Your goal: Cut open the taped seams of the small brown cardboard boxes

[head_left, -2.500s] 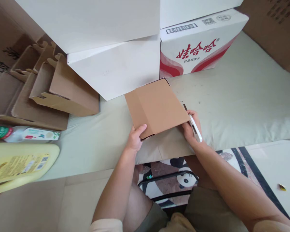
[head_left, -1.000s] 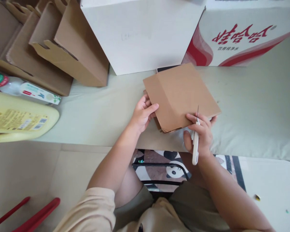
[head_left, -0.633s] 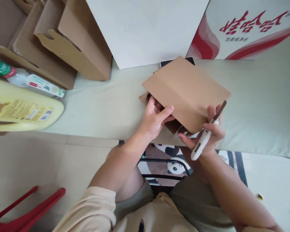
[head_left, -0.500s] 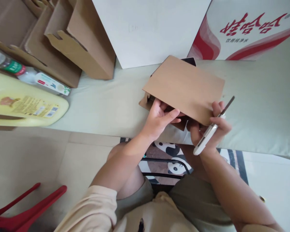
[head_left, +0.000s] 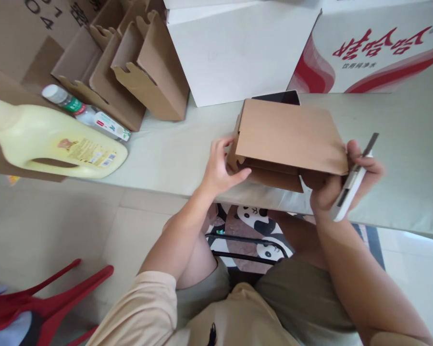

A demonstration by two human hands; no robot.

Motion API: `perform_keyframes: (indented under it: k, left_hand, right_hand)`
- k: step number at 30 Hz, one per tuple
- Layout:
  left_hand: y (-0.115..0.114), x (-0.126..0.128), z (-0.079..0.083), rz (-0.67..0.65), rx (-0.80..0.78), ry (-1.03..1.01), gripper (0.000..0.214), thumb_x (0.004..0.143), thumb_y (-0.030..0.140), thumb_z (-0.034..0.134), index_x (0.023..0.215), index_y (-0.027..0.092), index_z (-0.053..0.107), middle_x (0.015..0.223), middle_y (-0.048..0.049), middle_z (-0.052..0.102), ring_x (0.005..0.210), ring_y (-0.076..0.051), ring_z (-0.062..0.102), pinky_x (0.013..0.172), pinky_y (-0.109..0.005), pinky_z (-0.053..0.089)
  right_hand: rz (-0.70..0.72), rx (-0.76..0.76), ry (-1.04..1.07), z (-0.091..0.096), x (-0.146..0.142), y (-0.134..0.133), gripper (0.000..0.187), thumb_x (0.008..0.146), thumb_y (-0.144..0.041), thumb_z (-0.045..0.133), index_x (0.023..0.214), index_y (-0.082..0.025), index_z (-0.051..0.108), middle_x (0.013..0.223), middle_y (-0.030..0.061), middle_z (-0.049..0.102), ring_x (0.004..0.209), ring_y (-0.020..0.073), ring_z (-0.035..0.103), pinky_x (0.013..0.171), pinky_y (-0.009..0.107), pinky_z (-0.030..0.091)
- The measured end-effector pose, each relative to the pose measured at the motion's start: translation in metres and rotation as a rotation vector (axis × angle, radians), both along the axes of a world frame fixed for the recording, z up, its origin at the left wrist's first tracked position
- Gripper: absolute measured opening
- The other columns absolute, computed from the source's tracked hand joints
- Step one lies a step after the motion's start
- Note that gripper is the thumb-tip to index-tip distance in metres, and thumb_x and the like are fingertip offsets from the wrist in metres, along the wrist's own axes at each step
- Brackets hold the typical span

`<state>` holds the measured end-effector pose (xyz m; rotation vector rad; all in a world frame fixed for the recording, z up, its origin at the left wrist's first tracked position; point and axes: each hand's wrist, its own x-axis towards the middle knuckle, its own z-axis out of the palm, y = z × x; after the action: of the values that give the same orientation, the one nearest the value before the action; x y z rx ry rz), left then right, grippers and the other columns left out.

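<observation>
A small brown cardboard box is in front of me at the table's near side, its flaps open toward me. My left hand is curved around its left end, fingers at the side and thumb stretched along the open flaps. At the right end, my right hand has fingertips at the top panel's corner, with some fingers hidden under the box. That same hand holds a white utility knife, its blade out and pointing up, away from me. A dark flat tray or lid shows behind the box.
Several brown cardboard boxes stand at the back left. Before them lie a clear plastic bottle and a yellow jug. A white box and a red-and-white carton line the back. A red chair stands lower left.
My left hand has come out from under the top panel to the box's left end. The box and my right hand with the knife have shifted right in view; the view has shifted too.
</observation>
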<state>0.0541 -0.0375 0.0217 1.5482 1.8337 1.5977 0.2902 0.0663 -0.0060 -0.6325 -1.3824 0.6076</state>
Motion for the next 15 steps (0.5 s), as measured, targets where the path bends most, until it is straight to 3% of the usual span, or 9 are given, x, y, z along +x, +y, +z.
perform_keyframes:
  k: [2, 4, 6, 9, 12, 15]
  left_hand:
    - [0.000, 0.001, -0.002, -0.064, -0.064, -0.064, 0.071, 0.064, 0.045, 0.083, 0.125, 0.022, 0.055, 0.134, -0.0131, 0.056, 0.129, -0.030, 0.049, 0.110, -0.043, 0.038]
    - [0.001, 0.000, -0.002, -0.029, -0.115, -0.116, 0.050, 0.077, 0.047, 0.073, 0.119, 0.022, 0.060, 0.123, -0.0102, 0.064, 0.123, -0.028, 0.054, 0.111, -0.043, 0.038]
    - [0.001, -0.004, -0.002, 0.047, -0.169, -0.148, 0.030, 0.088, 0.049, 0.061, 0.099, 0.021, 0.066, 0.095, -0.0062, 0.068, 0.100, -0.025, 0.062, 0.099, -0.039, 0.046]
    - [0.004, -0.013, 0.002, 0.237, -0.175, -0.156, 0.039, 0.092, 0.050, 0.055, 0.068, 0.019, 0.058, 0.064, -0.0013, 0.054, 0.068, -0.017, 0.053, 0.072, -0.031, 0.048]
    - [0.009, -0.018, 0.008, 0.390, -0.138, -0.250, 0.042, 0.092, 0.044, 0.057, 0.060, 0.019, 0.048, 0.057, 0.0013, 0.043, 0.055, -0.012, 0.044, 0.055, -0.025, 0.042]
    - [0.013, -0.016, 0.014, 0.455, -0.191, -0.458, 0.040, 0.091, 0.040, 0.058, 0.060, 0.018, 0.047, 0.056, 0.0026, 0.040, 0.048, -0.009, 0.041, 0.043, -0.022, 0.038]
  right_hand:
    - [-0.002, -0.002, -0.024, 0.002, 0.002, -0.002, 0.030, 0.088, -0.031, 0.065, 0.110, -0.027, 0.045, 0.132, 0.0106, 0.065, 0.126, 0.0298, 0.061, 0.111, 0.061, 0.036]
    - [0.003, -0.005, -0.064, 0.004, 0.004, -0.004, 0.031, 0.089, -0.035, 0.062, 0.113, -0.026, 0.045, 0.133, 0.0123, 0.064, 0.130, 0.0318, 0.058, 0.111, 0.063, 0.036]
    - [0.017, -0.020, -0.091, 0.005, 0.005, -0.006, 0.035, 0.090, -0.037, 0.060, 0.118, -0.025, 0.043, 0.137, 0.0149, 0.060, 0.133, 0.0315, 0.056, 0.113, 0.060, 0.036]
    - [0.058, -0.022, -0.045, 0.003, 0.008, -0.004, 0.042, 0.090, -0.041, 0.060, 0.123, -0.025, 0.039, 0.140, 0.0177, 0.056, 0.133, 0.0312, 0.056, 0.111, 0.054, 0.040]
    - [0.119, -0.079, 0.040, -0.001, 0.009, -0.001, 0.046, 0.088, -0.050, 0.059, 0.119, -0.026, 0.037, 0.139, 0.0175, 0.056, 0.129, 0.0337, 0.059, 0.100, 0.052, 0.048]
    - [0.147, -0.223, 0.057, -0.006, 0.009, -0.001, 0.039, 0.087, -0.044, 0.058, 0.116, -0.028, 0.038, 0.137, 0.0140, 0.058, 0.126, 0.0316, 0.061, 0.091, 0.046, 0.051]
